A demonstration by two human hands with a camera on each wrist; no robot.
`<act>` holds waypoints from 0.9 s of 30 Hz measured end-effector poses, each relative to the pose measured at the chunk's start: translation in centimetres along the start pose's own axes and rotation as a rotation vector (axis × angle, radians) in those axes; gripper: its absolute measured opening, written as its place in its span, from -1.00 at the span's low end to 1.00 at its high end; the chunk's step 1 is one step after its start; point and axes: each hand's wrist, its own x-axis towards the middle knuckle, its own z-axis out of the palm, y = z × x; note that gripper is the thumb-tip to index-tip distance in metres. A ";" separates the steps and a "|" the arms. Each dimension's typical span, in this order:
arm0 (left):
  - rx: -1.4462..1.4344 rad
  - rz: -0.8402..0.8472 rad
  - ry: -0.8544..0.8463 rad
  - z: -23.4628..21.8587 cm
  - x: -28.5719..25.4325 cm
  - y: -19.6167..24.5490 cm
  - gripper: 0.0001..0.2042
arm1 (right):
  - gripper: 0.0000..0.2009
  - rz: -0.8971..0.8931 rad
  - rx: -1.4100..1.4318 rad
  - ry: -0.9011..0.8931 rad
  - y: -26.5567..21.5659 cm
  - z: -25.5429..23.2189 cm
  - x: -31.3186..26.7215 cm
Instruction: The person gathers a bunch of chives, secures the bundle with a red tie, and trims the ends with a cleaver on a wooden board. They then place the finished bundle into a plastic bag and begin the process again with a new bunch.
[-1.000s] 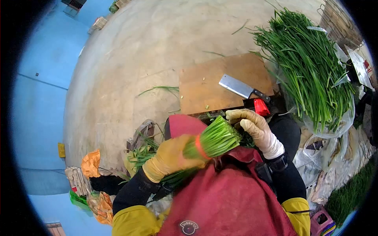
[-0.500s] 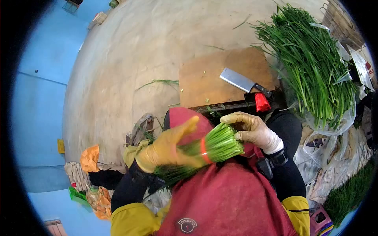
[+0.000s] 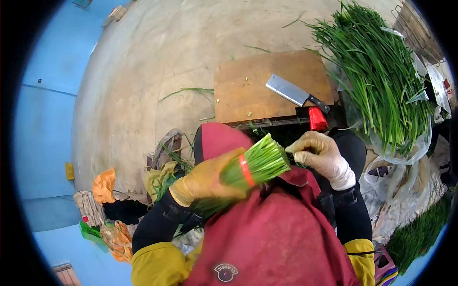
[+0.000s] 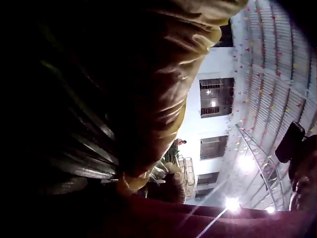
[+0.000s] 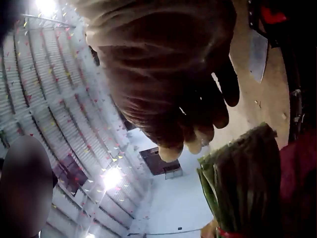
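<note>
The left hand [image 3: 206, 182] now wraps its thumb back around the banded chive bundle [image 3: 248, 169] over the red apron [image 3: 281, 233]. The right hand [image 3: 320, 156], loosely curled, has drawn just right of the cut ends, so trimming seems paused.

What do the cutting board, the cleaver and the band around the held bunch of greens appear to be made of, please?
The cutting board looks like plain matte wood: brown, unvarnished, scuffed. The cleaver seems to have a dull grey metal blade and a dark handle, material unclear. The band around the bunch of greens looks like orange rubber or elastic, thin and snug; I cannot say which.
</note>
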 end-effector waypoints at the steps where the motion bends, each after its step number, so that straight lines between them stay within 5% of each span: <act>1: 0.045 -0.006 0.037 -0.1 -0.1 0.4 0.01 | -0.77 -0.036 -0.107 -0.025 -0.2 0.1 0.0; 9: 0.212 -0.002 0.231 0.0 -0.3 0.7 0.02 | -0.74 -0.321 -0.395 0.134 0.9 2.4 1.6; 27: 0.164 -0.001 0.336 -0.1 -1.2 -1.4 0.03 | -0.87 -0.160 -0.010 0.044 2.7 3.1 4.3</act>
